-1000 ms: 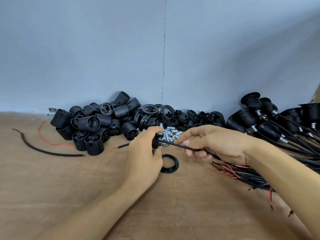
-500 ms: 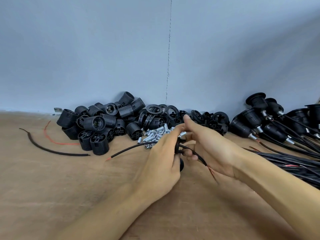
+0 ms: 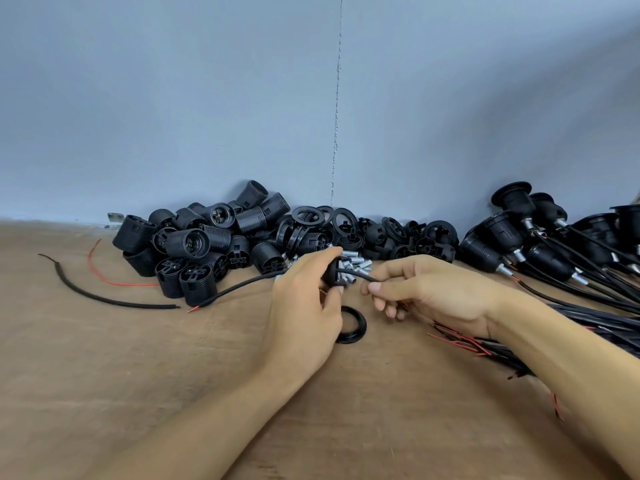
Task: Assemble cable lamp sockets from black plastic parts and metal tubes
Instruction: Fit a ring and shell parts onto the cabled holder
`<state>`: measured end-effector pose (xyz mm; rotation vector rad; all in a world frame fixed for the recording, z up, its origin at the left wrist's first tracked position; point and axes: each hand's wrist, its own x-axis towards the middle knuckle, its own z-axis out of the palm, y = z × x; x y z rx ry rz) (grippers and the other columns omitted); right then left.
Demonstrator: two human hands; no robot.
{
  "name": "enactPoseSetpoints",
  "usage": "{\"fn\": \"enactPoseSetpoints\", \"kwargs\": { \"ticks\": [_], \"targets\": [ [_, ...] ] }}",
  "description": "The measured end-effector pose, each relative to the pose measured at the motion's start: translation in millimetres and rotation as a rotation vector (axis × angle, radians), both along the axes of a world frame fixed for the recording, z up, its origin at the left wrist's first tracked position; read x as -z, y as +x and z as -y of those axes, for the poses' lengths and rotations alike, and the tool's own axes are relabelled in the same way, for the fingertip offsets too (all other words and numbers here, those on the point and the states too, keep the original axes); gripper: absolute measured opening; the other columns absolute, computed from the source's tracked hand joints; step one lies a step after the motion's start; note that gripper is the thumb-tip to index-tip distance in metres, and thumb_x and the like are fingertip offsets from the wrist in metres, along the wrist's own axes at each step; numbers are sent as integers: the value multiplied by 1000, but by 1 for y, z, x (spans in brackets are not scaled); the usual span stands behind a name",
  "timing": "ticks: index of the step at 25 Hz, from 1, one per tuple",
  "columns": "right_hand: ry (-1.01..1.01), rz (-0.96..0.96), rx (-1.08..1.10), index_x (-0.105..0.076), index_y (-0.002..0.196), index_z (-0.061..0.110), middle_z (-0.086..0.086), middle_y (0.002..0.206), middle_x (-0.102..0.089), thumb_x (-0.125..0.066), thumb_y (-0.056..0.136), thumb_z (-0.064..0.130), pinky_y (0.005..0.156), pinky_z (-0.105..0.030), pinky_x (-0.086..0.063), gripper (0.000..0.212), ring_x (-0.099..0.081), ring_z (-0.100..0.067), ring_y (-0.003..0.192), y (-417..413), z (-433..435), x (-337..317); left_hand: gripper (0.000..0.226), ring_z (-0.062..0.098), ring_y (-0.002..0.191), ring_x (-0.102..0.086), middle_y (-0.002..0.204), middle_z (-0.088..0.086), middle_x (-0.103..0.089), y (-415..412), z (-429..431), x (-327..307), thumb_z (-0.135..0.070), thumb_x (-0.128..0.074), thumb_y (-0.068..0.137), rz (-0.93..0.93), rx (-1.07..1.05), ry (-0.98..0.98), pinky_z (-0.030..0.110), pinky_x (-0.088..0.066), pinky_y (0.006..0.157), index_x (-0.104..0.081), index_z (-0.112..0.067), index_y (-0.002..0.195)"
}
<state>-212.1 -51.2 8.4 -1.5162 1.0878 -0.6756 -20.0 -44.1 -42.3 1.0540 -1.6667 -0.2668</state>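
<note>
My left hand (image 3: 304,306) pinches a small black plastic socket part (image 3: 333,271) just above the wooden table. A black cable (image 3: 242,287) runs through that part; its red-tipped end lies on the table to the left. My right hand (image 3: 433,292) grips the same cable just right of the part. A black plastic ring (image 3: 353,323) lies flat on the table under my hands. Short metal tubes (image 3: 353,266) are heaped right behind my fingers. Black threaded socket shells (image 3: 204,247) are piled against the wall.
Finished sockets with cables (image 3: 540,244) lie at the right, and their black and red wires (image 3: 485,344) spread under my right forearm. A loose black cable piece (image 3: 104,296) and a red wire (image 3: 104,275) lie at the left. A grey wall stands close behind.
The cable has been drawn further through the black part, so a longer end now trails left. My hands have moved slightly apart, uncovering the ring on the table.
</note>
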Motion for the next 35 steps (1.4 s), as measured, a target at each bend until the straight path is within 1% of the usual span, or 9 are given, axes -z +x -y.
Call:
{"fn": "enactPoseSetpoints", "kwargs": {
  "ticks": [3,7,11,15,19,23,28,31,35],
  "targets": [
    [-46,46,-16,-71,96,1,-13,88,-74,-73,85,21,60,-23,-43,23,-57,-12,58,5,0,3,57,0,110,-62,126,-14,-64,-2,-5,1,10,-64,82,96,87,-92,24,-55,92,-68,-23,128],
    [-105,40,26,-61,113,-7,-15,92,-77,-78,77,27,58,-26,-46,52,-65,-16,59,10,-2,6,57,-12,113,-56,123,-13,-68,-1,-4,-3,14,-59,80,148,115,-145,3,-39,95,-70,-18,126],
    [-127,93,15,-50,120,-4,-15,84,-76,-73,87,17,56,-26,-51,45,-69,-21,60,18,-6,8,57,-23,119,-46,130,-9,-66,0,-9,-3,3,-53,77,121,124,-164,-1,-33,98,-70,-17,127],
    [-210,22,10,-52,113,5,-13,75,-75,-66,94,5,63,-28,-58,24,-74,-24,68,20,-5,10,33,-15,120,-54,126,-7,-69,-1,-9,-1,-3,-67,87,90,118,-249,3,-37,99,-74,-14,118],
    [-244,-104,-13,-63,115,15,-8,88,-76,-74,86,5,91,-36,-54,33,-73,-20,86,15,-8,-1,25,-18,104,-58,117,-6,-71,-1,-5,0,3,-72,85,64,91,-270,0,-42,90,-78,-8,107],
    [-211,-128,-33,-68,114,16,-5,107,-74,-62,79,15,99,-38,-54,36,-69,-17,103,10,-8,-16,24,-4,109,-64,115,-3,-74,-1,-7,-4,-1,-68,83,130,77,-326,5,-44,95,-80,-10,101],
    [-253,82,195,-67,104,22,-5,110,-72,-65,77,37,88,-41,-55,31,-69,-13,92,20,-9,-16,26,-5,106,-64,110,-5,-74,1,-12,-8,7,-71,80,145,121,-309,4,-42,93,-79,-10,98],
    [-266,12,109,-72,107,22,-9,108,-72,-63,89,53,90,-34,-55,37,-68,-10,90,23,-13,-13,23,-17,89,-57,97,-15,-68,-1,-18,-11,6,-68,82,177,189,-322,0,-40,82,-79,-10,95],
    [-229,98,26,-75,96,13,-4,87,-73,-64,96,34,64,-13,-49,23,-64,-6,76,28,-16,-9,19,-2,88,-61,91,-7,-70,-7,-23,-9,-7,-58,86,245,315,-361,16,-49,82,-76,-9,89]
  ]
}}
